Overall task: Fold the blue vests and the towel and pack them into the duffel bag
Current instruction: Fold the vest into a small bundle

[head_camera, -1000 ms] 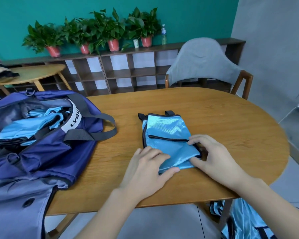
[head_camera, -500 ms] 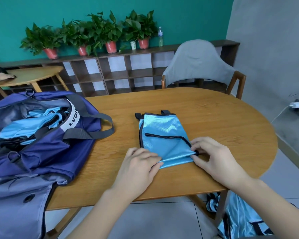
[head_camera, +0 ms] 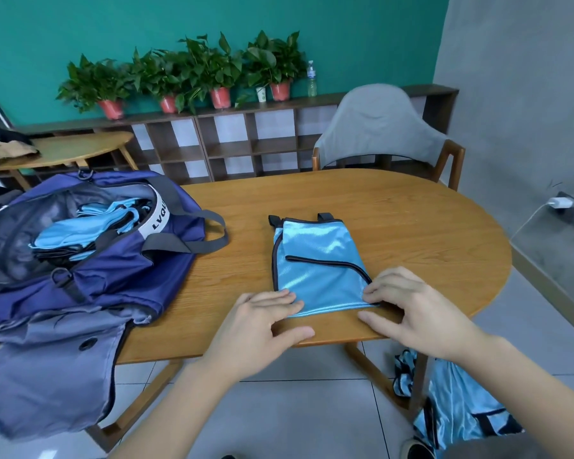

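Note:
A shiny blue vest (head_camera: 315, 256) with black trim lies folded into a narrow rectangle in the middle of the wooden table (head_camera: 411, 233). My left hand (head_camera: 256, 329) rests with flat fingers on the vest's near left corner, thumb stretched along the table. My right hand (head_camera: 418, 313) touches the near right corner with its fingertips, thumb held apart. The navy duffel bag (head_camera: 120, 273) sits open on the table's left end, with folded blue vests (head_camera: 80, 230) inside it. No towel can be made out for certain.
A grey fabric panel (head_camera: 47, 369) hangs from the bag over the table's near left edge. More blue vests (head_camera: 458, 402) lie low at the right, below the table. A grey chair (head_camera: 378, 127) stands behind the table, and a charger (head_camera: 560, 203) is plugged in on the right wall.
Both hands have slid back toward me along the vest, from its lower half to its near corners. The vest lies flatter.

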{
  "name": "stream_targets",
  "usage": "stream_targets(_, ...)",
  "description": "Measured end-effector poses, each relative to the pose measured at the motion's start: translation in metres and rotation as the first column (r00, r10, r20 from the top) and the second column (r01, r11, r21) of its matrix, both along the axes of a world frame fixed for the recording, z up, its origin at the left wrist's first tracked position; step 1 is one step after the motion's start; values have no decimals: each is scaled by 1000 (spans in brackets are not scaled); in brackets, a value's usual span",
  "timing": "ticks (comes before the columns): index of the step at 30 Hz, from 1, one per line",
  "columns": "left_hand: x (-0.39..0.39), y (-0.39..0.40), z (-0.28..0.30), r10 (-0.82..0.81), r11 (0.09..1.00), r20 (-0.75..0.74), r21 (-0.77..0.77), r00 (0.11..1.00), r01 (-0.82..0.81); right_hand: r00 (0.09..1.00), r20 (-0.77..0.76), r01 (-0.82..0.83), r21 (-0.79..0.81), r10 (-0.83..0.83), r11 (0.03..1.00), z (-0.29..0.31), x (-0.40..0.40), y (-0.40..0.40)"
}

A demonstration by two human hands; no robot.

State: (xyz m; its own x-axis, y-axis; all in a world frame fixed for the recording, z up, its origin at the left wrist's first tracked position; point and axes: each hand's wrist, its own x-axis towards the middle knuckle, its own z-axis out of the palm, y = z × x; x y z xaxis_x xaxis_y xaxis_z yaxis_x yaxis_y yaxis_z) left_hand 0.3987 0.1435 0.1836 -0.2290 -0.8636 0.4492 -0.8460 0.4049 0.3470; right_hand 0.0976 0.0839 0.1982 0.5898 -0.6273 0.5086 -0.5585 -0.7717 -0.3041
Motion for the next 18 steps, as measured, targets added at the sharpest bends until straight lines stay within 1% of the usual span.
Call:
stream_targets(2, 0, 10, -1, -20, 999, 17, -37, 1000, 21, 999, -16, -32, -9, 32, 999, 0, 3, 12)
stream_targets(4, 0, 19, -4, -57, 995, 35, -76, 998, 59, 997, -56, -49, 38, 51, 998, -4, 5, 23)
stream_targets(5, 0, 22, -7, -73, 991, 14, -111, 997, 74, 996, -69, -54, 45, 57, 998, -7, 6, 27)
stream_targets(7, 0, 28, -10, -93, 979, -82, -191, 992, 76, 995, -57, -86, 11, 87, 996, -11, 6, 32)
stream_targets(9, -2, 32, -9, -90, 974, -192, -220, 977, 46, 992, -6, -129, -9, 129, 992, -12, 4, 34)
stream_targets(11, -6, 35, -6, -56, 975, -253, -224, 966, -2, 989, 75, -127, 8, 126, 992, -12, 3, 36)
stream_targets(15, -14, 35, 6, 49, 987, -342, -128, 938, -98, 960, 279, -55, 131, 16, 990, 0, 9, 40)
stream_targets(16, -15, 34, 10, 69, 986, -353, -117, 933, -117, 948, 318, -47, 156, -5, 987, 4, 11, 39)
stream_targets(18, -18, 30, 15, 78, 979, -360, -148, 930, -139, 929, 367, -27, 185, -44, 982, 13, 13, 36)
